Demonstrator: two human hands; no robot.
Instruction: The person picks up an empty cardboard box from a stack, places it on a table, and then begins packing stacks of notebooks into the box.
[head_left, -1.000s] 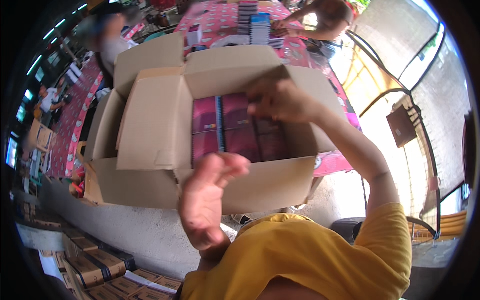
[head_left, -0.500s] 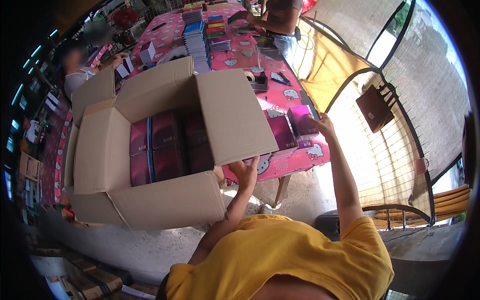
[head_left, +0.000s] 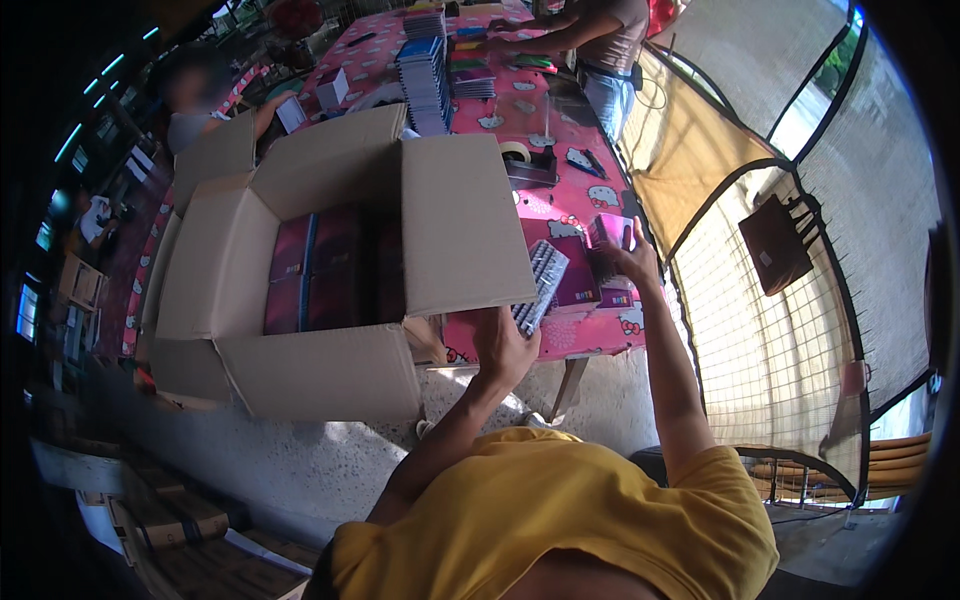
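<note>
My left hand (head_left: 508, 345) is closed on a stack of spiral-bound notebooks (head_left: 545, 285), tilted so the coil edge shows, just right of the carton flap. At the table's right end my right hand (head_left: 638, 260) has its fingers curled round a small stack of purple notebooks (head_left: 608, 230). Between the hands, another purple notebook stack (head_left: 574, 272) lies on the table. To the left stands an open cardboard box (head_left: 315, 375), its flaps folded out. Packed inside are purple notebook stacks (head_left: 335, 265); the flap's shadow darkens those at the right.
The pink patterned tablecloth (head_left: 530, 105) carries a tape dispenser (head_left: 532, 166), pens (head_left: 590, 162) and a tall notebook stack (head_left: 424, 88). One person (head_left: 605, 45) works at the far right, another (head_left: 195, 125) at the left. Mesh fencing (head_left: 770, 340) bounds the right side.
My left hand has brought up a notebook stack, its coil edge now in sight beside the flap. My right hand's fingers have curled further round the purple stack. The view has shifted slightly.
</note>
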